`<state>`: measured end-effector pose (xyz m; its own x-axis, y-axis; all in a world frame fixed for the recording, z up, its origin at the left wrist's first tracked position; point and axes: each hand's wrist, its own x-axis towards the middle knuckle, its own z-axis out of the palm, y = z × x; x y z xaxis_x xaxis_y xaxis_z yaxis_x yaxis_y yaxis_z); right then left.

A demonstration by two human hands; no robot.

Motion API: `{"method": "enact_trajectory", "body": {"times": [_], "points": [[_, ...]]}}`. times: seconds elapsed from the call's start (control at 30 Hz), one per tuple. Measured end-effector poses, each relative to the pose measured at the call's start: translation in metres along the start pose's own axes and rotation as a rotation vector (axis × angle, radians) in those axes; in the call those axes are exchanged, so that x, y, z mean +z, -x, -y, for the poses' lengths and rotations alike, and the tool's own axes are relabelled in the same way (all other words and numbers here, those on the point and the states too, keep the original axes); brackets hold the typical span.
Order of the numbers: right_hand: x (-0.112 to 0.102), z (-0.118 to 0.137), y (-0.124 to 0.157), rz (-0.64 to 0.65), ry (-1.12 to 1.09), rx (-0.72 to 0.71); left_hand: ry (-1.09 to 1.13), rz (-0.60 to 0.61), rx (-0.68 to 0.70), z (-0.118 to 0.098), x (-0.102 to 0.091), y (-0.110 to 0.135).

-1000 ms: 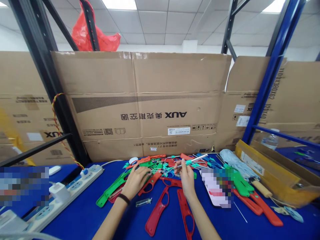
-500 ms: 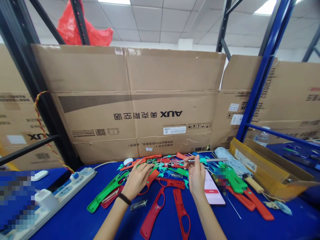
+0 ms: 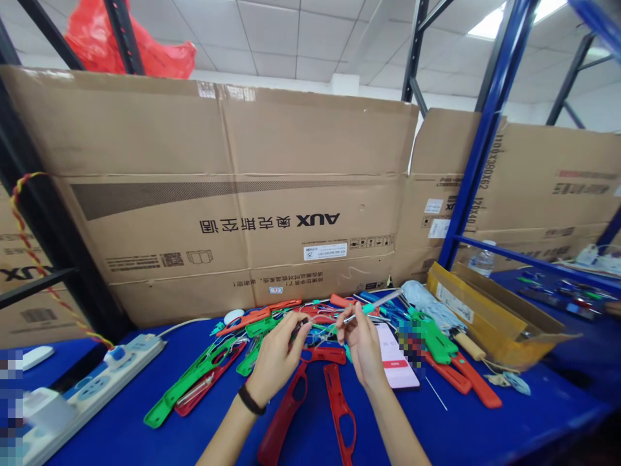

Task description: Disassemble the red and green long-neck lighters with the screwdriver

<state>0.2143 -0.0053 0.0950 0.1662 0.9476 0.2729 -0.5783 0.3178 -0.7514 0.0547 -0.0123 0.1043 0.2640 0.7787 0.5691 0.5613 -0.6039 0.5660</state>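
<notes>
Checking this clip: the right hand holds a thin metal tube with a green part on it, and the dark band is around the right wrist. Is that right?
Not quite: the dark band is around the left wrist, as the head view shows. The right hand does hold a thin metal tube with a green part on it.

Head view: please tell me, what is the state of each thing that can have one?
Right hand: thumb and fingers closed on a metal rod
Left hand: fingers bent; grip unclear
Phone: screen lit
Yellow-taped box: open at the top
Power strip: plugs inserted
Printed cardboard: standing, lettering upside down
Red bag: crumpled
Bottle: upright, partly hidden
</notes>
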Motion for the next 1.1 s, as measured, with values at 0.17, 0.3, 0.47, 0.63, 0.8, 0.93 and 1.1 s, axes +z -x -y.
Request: {"method": "enact_trajectory", "body": {"times": [0.17,0.3,0.47,0.63,0.8,0.93,1.1], "points": [[-0.002,0.000,0.010,0.104,0.179,0.119,-0.113,-0.017,-0.088,0.002,-0.007,-0.009],[-0.012,0.009,0.011,0.079,0.166,0.076,-0.332,-0.031,-0.165,0.029,-0.024,-0.007],[-0.025,0.021,0.005,0.026,0.179,0.066,-0.535,-0.065,-0.212,0.080,-0.037,0.013],[-0.039,0.024,0.004,0.118,0.275,0.182,-0.621,-0.040,-0.212,0.120,-0.026,0.035],[-0.048,0.024,0.003,0.050,0.305,0.196,-0.689,-0.128,-0.187,0.088,0.012,0.058],[-0.054,0.024,0.005,0.010,0.389,0.152,-0.559,0.105,0.037,0.021,0.053,0.088],[-0.062,0.029,0.011,0.043,0.525,0.160,-0.302,0.412,0.165,-0.021,0.068,0.107]]}}
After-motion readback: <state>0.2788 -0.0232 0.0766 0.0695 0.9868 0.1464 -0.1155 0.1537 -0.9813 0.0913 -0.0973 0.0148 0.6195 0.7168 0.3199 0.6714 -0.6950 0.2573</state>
